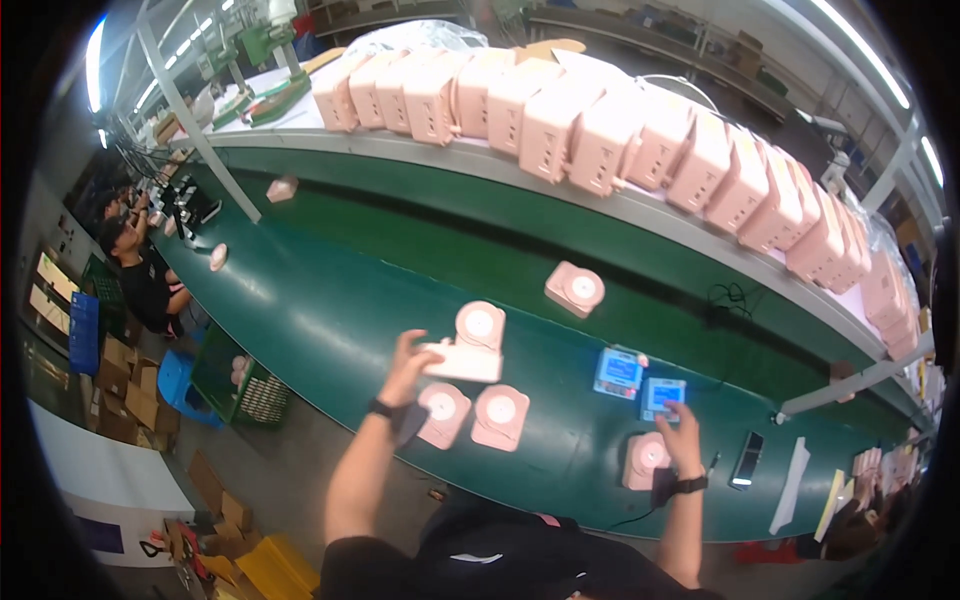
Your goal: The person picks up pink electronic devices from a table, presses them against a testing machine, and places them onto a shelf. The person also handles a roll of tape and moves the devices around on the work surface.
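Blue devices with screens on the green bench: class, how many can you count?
2: the left blue device and, closer to the right hand, the right blue device, partly covered by fingertips.

From here I can't read the blue-screened meter (658, 390) by the right hand (682, 440), whose wrist pad (664, 487) partly hides a pink device (640, 460); the left hand (404, 371) looks blurred.

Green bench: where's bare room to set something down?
Free: green bench left of the left hand, and between the paired pink devices and the pink device by the right hand. Crowded: around the right hand, with blue units and dark oblong device.
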